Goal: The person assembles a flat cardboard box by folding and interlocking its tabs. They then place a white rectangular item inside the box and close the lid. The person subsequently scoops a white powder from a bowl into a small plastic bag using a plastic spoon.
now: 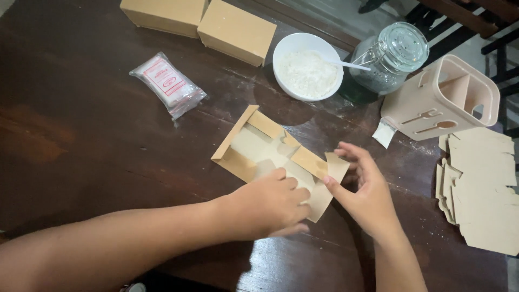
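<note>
A half-folded brown cardboard box [270, 154] lies open on the dark wooden table [81, 135], just in front of the person; its side walls stand up and one end flap lies flat. The left hand [270, 205] presses down on the near flap, fingers curled together on the card; the right hand [365, 186] pinches the right end flap between thumb and fingers. Beyond the box stand a white bowl [307, 66] of white powder with a spoon [346, 64] in it, and a glass clip-top jar [392, 57]; a sealed plastic packet [167, 84] lies to the left; two finished boxes [200, 21] sit at the far edge. To the right are a pink cutlery holder [440, 100] lying on its side and a stack of flat box blanks [481, 189].
</note>
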